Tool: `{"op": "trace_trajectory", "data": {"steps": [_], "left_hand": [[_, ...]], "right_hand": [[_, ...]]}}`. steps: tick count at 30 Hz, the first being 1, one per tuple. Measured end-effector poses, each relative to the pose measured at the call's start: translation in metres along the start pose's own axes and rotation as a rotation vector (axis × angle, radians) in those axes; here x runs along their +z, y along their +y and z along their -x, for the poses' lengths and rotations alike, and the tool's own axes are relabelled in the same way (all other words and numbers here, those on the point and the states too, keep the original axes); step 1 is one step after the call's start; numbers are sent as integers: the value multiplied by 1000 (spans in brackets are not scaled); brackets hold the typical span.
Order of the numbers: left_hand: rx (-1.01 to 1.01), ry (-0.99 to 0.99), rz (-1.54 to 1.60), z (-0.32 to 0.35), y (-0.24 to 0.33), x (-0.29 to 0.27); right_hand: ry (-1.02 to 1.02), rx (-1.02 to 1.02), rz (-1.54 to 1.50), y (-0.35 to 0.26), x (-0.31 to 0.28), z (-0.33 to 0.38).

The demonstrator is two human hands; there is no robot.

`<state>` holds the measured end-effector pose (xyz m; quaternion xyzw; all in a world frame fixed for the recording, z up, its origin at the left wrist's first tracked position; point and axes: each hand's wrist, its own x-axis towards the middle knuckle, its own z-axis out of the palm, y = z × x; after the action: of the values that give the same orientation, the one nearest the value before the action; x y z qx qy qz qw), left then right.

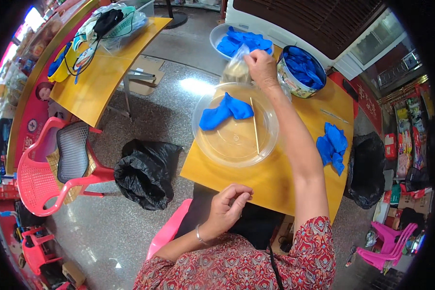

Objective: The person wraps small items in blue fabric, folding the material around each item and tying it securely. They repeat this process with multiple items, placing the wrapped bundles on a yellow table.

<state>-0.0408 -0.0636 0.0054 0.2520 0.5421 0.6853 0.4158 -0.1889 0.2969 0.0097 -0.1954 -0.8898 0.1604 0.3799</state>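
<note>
My right hand (262, 69) reaches to the far side of the yellow table and pinches the top of a clear plastic bag (237, 69) with something pale inside. Close to my body, my left hand (228, 205) hangs off the near table edge with its fingers curled; whether anything is in them I cannot make out. Between the hands stands a round clear plastic basin (227, 162). Inside it lie a crumpled blue cloth-like piece (222, 113) and a thin wooden stick (254, 126).
Behind the bag are a clear bowl (217, 34) and a patterned tub (292, 82), both full of blue pieces. More blue pieces (332, 145) lie at the table's right. Black bags (147, 174) flank the table. A pink chair (38, 179) and a second table (106, 72) stand left.
</note>
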Motion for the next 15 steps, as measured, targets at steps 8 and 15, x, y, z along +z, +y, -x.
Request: {"op": "trace_trajectory", "data": {"steps": [8, 15], "left_hand": [[98, 79, 132, -7, 3, 6], [-109, -86, 526, -40, 10, 42]], "right_hand": [[97, 97, -254, -73, -127, 22], [11, 600, -1056, -103, -215, 143]]}}
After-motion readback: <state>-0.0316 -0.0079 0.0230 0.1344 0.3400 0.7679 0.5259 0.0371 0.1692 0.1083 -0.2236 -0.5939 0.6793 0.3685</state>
